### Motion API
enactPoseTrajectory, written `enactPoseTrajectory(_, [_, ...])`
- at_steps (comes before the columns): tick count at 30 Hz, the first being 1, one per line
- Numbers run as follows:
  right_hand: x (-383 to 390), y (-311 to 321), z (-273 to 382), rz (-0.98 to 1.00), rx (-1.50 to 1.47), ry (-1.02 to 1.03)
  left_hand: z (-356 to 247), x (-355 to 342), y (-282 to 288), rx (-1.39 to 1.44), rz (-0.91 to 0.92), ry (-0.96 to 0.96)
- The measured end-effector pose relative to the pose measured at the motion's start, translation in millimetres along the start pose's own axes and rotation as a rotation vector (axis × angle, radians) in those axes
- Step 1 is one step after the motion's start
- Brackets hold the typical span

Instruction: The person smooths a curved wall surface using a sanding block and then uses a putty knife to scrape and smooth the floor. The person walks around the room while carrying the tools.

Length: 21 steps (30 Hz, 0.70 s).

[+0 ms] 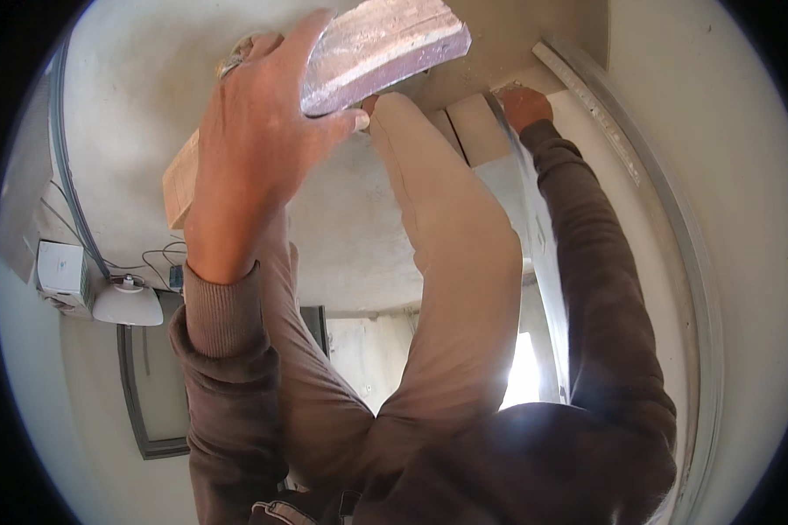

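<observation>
My left hand [258,149] is raised close in front of me. Its thumb and fingers grip the side of a thick rectangular block [385,61], brownish purple with a pale band along its edge and a shiny surface. The block's upper end runs out of the picture. Farther off at the right, my right hand [529,107] is closed low down by the wall, beside a beige panel [479,131]. Its fingers are mostly turned away, and what they hold, if anything, is hidden.
A long pale metal strip [587,114] runs along the wall at right. Behind my left wrist lies a light wooden piece [179,188]. At far left are a white box [62,267], a white lamp [129,303] and cables [72,197]. My knees rise in the middle.
</observation>
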State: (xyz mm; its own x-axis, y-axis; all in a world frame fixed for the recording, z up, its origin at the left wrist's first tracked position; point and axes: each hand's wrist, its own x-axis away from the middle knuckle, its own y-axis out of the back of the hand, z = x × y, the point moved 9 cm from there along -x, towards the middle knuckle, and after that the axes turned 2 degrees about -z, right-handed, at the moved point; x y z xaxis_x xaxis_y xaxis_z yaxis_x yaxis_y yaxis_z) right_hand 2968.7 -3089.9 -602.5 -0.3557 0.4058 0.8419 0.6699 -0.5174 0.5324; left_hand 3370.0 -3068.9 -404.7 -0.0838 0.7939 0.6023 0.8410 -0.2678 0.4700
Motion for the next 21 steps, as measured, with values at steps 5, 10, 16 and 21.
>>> enactPoseTrajectory(5, [12,17,11,0.081,-0.004,-0.006,2,2,2,0.015,-0.014,-0.008])
enactPoseTrajectory(10, [-3,-16,1,0.063,-0.013,-0.095,-1,-1,-2,-0.011,0.007,-0.001])
enactPoseTrajectory(16, [16,0,8,0.053,-0.045,-0.043,3,6,1,0.035,-0.072,0.001])
enactPoseTrajectory(21, [-2,-4,-6,-0.003,-0.025,-0.137,-2,-1,1,0.010,-0.003,0.007])
